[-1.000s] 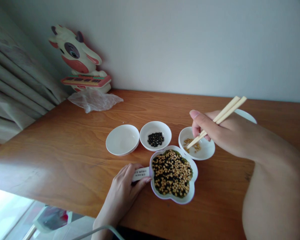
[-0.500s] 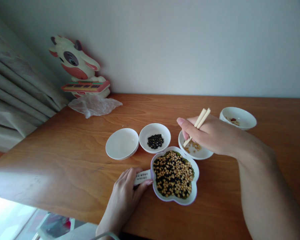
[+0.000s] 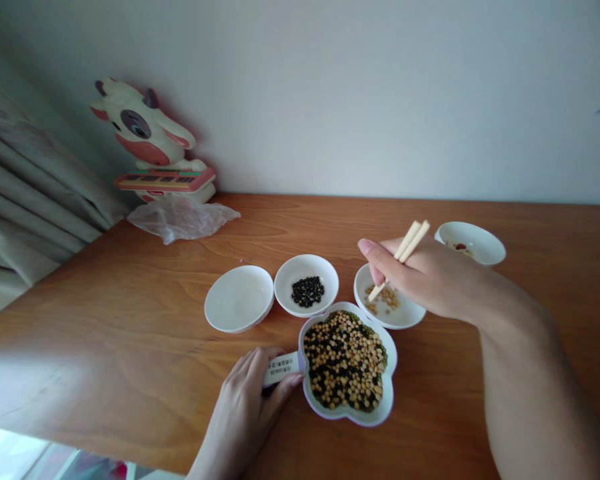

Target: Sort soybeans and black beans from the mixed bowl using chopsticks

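My left hand [image 3: 253, 393] is closed around the labelled handle [image 3: 283, 368] of a flower-shaped white bowl [image 3: 347, 419] with a pale purple rim. Mixed yellow, black and green beans [image 3: 347, 360] fill that bowl. In my right hand [image 3: 425, 273] is a pair of wooden chopsticks [image 3: 405, 250], their tips down over a white bowl [image 3: 405, 317] holding some yellow beans [image 3: 386, 299]. Whether a bean sits between the tips I cannot make out. Part of this bowl is hidden behind my right hand.
Left of it stand a white bowl of black beans [image 3: 307, 291] and an empty white bowl [image 3: 239, 299]. Another white bowl [image 3: 483, 248] with a few bits inside is at the back right. A cow toy keyboard [image 3: 165, 180] and a clear plastic bag [image 3: 185, 220] lie back left.
The camera view has tilted slightly, so the table sits lower in the picture. My right hand stays over the yellow-bean bowl with the chopsticks; my left hand keeps hold of the handle.
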A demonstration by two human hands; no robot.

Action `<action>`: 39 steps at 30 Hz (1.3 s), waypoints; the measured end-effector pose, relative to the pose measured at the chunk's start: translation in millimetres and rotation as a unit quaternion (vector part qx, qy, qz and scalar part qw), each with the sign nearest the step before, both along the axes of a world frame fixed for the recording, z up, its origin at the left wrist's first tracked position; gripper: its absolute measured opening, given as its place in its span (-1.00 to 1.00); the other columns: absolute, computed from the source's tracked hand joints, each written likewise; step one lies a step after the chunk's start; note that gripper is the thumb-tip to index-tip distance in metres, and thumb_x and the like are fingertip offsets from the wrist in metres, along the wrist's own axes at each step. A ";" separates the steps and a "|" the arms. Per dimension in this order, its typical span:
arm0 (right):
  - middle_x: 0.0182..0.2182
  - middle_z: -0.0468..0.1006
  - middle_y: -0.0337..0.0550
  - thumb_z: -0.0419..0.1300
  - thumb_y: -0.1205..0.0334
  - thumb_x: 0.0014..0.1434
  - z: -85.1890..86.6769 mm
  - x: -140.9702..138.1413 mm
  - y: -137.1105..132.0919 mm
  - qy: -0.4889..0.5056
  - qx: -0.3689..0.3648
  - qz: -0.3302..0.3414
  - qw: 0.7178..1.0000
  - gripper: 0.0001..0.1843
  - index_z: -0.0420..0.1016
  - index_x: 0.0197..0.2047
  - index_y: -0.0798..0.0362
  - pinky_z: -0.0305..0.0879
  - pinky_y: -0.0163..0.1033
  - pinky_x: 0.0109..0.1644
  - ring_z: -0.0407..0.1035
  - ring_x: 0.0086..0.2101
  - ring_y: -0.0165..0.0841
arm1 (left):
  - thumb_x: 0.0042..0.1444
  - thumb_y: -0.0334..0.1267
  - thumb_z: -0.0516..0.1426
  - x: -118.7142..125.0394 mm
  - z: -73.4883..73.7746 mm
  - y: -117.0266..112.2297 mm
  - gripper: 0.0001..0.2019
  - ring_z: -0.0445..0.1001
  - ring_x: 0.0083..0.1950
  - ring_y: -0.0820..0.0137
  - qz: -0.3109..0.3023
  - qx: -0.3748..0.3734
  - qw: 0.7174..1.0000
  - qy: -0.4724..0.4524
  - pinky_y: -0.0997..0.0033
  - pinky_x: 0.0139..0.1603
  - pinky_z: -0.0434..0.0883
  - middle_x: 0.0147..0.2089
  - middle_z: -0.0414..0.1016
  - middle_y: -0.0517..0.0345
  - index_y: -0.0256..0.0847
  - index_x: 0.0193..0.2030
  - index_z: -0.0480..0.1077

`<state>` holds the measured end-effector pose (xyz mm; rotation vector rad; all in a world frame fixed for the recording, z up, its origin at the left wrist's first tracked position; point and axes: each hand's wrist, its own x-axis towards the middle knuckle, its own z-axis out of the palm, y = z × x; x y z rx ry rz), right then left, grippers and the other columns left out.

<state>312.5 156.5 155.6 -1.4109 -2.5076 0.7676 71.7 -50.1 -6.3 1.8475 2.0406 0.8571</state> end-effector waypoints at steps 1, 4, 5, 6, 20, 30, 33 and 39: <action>-0.63 0.38 -0.24 -0.24 -0.48 0.37 0.8 3.3 0.1 0.005 0.015 -0.009 1.000 -0.18 0.44 -0.47 -0.01 0.03 -0.17 -0.46 0.24 -0.59 -0.38 | 0.36 0.07 0.20 -0.2 1.0 -0.3 -0.70 0.67 -0.10 0.18 -0.002 -0.002 1.000 -0.001 0.27 -0.12 0.61 -0.07 0.68 0.05 -0.07 0.04 0.47; -0.67 0.26 -0.27 -0.21 -0.47 0.38 4.8 9.1 -2.6 0.038 0.057 -0.019 0.997 -0.22 0.40 -0.47 -0.03 -0.02 -0.17 -0.48 0.17 -0.62 -0.40 | 0.34 0.07 0.21 -0.7 4.5 -2.1 -0.67 0.66 -0.05 0.17 -0.008 -0.013 1.000 -0.008 0.26 -0.07 0.60 -0.02 0.67 0.05 -0.06 0.10 0.43; -0.67 0.26 -0.28 -0.18 -0.45 0.39 6.7 9.1 -4.6 0.051 0.071 -0.020 0.996 -0.24 0.40 -0.47 -0.03 -0.03 -0.17 -0.48 0.16 -0.62 -0.41 | 0.37 0.05 0.19 -0.6 5.6 -2.9 -0.68 0.66 -0.01 0.17 -0.008 -0.018 1.000 -0.014 0.26 -0.04 0.60 0.01 0.66 0.05 -0.05 0.12 0.41; -0.68 0.27 -0.28 -0.16 -0.43 0.40 8.7 8.0 -6.9 0.065 0.084 -0.019 0.994 -0.26 0.39 -0.47 -0.03 -0.03 -0.17 -0.48 0.15 -0.63 -0.41 | 0.41 0.02 0.14 -0.4 6.5 -3.8 -0.71 0.65 0.02 0.18 -0.005 -0.022 0.999 -0.023 0.27 -0.01 0.58 0.03 0.65 0.06 -0.05 0.14 0.40; -0.57 0.46 -0.21 -0.23 -0.38 0.44 -4.6 -27.8 -24.6 0.089 -0.044 0.157 0.983 -0.19 0.51 -0.41 0.05 0.02 -0.19 -0.43 0.27 -0.55 -0.43 | 0.52 -0.15 -0.02 1.6 11.3 -3.4 -0.82 0.59 -0.04 0.30 0.012 -0.039 0.997 -0.066 0.35 0.01 0.48 -0.04 0.59 0.12 -0.07 0.08 0.36; -0.58 0.47 -0.22 -0.23 -0.34 0.47 -8.7 -34.4 -25.3 0.074 -0.035 0.212 0.974 -0.19 0.51 -0.43 0.06 -0.01 -0.16 -0.39 0.28 -0.54 -0.43 | 0.54 -0.19 -0.04 2.9 14.1 0.1 -0.78 0.48 -0.21 0.34 -0.008 -0.047 0.997 -0.066 0.35 -0.10 0.39 -0.23 0.49 0.17 -0.11 -0.13 0.36; -0.57 0.48 -0.24 -0.21 -0.32 0.48 -8.5 -30.8 -25.0 0.065 -0.040 0.201 0.976 -0.22 0.46 -0.47 0.05 0.00 -0.16 -0.39 0.28 -0.54 -0.45 | 0.54 -0.19 -0.05 2.8 14.0 0.2 -0.78 0.47 -0.21 0.33 -0.008 -0.049 0.997 -0.063 0.34 -0.11 0.37 -0.23 0.48 0.17 -0.11 -0.14 0.35; -0.50 0.49 -0.26 -0.12 -0.31 0.47 -7.6 -24.1 -23.5 0.090 -0.091 0.192 0.973 -0.32 0.46 -0.39 0.03 0.09 -0.22 -0.37 0.29 -0.49 -0.44 | 0.55 -0.19 -0.05 2.7 13.9 0.3 -0.77 0.45 -0.22 0.33 -0.008 -0.049 0.997 -0.062 0.33 -0.09 0.36 -0.24 0.45 0.17 -0.12 -0.16 0.34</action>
